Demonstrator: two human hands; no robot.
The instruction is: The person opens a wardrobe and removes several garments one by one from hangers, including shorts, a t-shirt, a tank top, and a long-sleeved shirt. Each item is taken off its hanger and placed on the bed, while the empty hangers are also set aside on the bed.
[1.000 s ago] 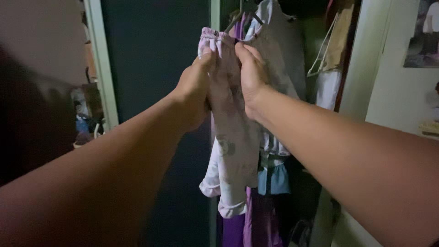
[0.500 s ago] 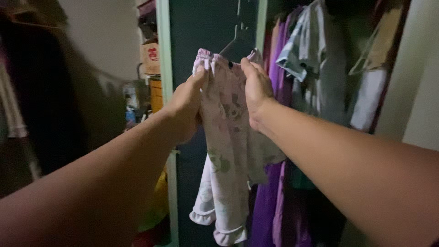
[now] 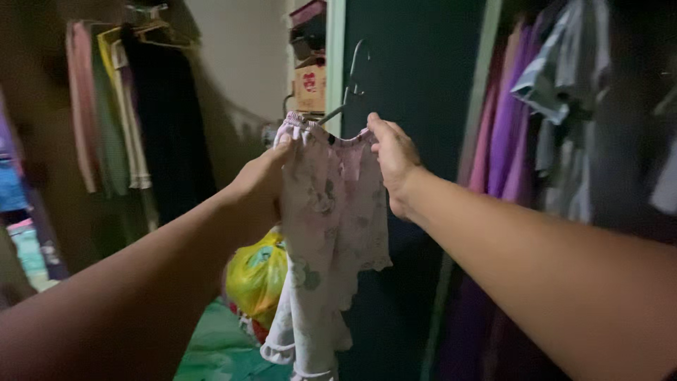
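We hold up small pale pink trousers (image 3: pixel 331 212) with a faint printed pattern, centre of view, hanging from a dark hanger (image 3: pixel 347 92) whose hook rises toward 12 o'clock. Our left hand (image 3: pixel 259 185) grips the gathered waistband at its 9 o'clock end, fingers pinched tight on the cloth. Our right hand (image 3: pixel 393 161) grips the 3 o'clock end, fingers curled over the waistband edge. The frilled legs hang down toward 6 o'clock. Behind the trousers stands a dark door (image 3: pixel 416 85) with a pale frame. At 7 o'clock a yellow bag (image 3: pixel 255 276) sits on a green floor (image 3: pixel 211 349). At 3 o'clock purple and grey clothes (image 3: pixel 522 120) hang close together. At 10 o'clock more clothes (image 3: pixel 127 120) hang on a wall, blurred. A box (image 3: pixel 310 86) sits at 11 o'clock.
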